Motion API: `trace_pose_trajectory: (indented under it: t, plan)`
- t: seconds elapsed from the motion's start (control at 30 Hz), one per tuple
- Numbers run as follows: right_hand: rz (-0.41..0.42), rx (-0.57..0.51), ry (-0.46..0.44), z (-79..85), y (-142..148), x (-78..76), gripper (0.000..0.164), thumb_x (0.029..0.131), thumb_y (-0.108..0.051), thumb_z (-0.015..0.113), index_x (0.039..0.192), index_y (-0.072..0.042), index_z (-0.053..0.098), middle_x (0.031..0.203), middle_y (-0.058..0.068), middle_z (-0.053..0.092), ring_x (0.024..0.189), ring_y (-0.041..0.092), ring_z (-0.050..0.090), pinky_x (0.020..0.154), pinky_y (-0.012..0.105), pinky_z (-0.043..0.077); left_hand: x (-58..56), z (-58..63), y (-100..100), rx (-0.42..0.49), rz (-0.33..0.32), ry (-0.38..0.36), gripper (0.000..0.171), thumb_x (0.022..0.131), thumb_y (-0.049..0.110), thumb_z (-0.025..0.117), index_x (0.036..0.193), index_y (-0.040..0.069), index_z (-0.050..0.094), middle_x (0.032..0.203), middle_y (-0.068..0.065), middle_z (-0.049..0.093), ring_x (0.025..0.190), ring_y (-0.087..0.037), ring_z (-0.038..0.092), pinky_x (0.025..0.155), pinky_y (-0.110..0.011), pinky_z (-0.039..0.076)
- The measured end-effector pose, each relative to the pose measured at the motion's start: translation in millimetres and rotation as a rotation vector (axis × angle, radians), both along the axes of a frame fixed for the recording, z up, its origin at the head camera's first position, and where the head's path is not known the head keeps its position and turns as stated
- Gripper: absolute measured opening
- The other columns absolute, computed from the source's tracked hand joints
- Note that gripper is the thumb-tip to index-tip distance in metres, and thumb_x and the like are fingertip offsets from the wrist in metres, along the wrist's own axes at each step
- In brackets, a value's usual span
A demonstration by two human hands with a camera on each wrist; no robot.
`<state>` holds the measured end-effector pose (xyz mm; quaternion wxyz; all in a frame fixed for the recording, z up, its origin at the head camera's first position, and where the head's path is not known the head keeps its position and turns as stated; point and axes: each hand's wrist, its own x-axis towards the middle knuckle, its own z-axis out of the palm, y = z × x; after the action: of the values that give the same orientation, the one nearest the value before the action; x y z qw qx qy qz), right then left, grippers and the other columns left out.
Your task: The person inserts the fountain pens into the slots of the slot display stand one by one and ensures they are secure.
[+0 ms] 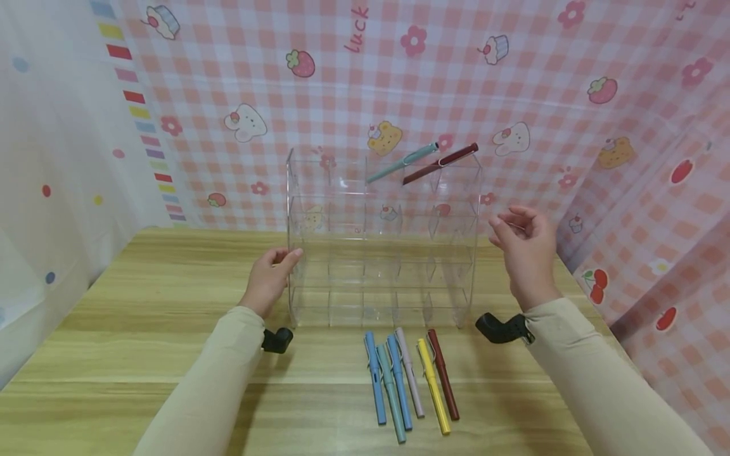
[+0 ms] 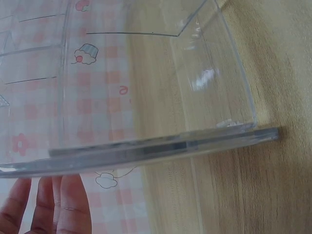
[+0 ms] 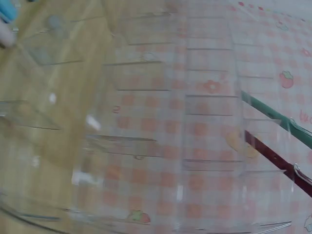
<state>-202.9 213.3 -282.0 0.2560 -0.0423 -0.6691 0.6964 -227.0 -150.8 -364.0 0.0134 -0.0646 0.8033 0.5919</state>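
Observation:
A clear acrylic rack (image 1: 346,288) with rows of small compartments stands upright on the table. My left hand (image 1: 269,278) holds its left side edge, thumb at the front; in the left wrist view the fingers (image 2: 73,204) are against the outside of the panel. Beyond the rack's right side, my right hand (image 1: 526,253) is raised with loosely bent fingers and nothing in them. A teal pen (image 1: 402,163) and a dark red pen (image 1: 440,164) lean aslant in the top row, upper ends sticking out to the right.
In front of the rack lie two blue pens (image 1: 374,380) (image 1: 400,383), a teal pen (image 1: 391,396), a lilac pen (image 1: 410,375), a yellow pen (image 1: 435,389) and a dark red pen (image 1: 443,375). A pink checked cloth (image 1: 342,95) hangs behind the wooden table (image 1: 142,354).

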Motion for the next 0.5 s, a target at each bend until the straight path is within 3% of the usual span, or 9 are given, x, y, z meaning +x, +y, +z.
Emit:
trace_pose_trajectory:
  t: [0.5]
  plan:
    - [0.062,0.231,-0.185,-49.4,8,32.0,0.022,0.093,-0.006,0.062,0.112,-0.007,0.052,0.099,-0.003,0.057,0.085,0.000,0.059,0.071,0.016,0.053,0.1,-0.2,0,0.011,0.003,-0.006,0.062,0.098,0.046,0.051,0.140,0.002,0.043,0.136,-0.016,0.043,0.118,-0.028,0.045,0.096,-0.041,0.043]
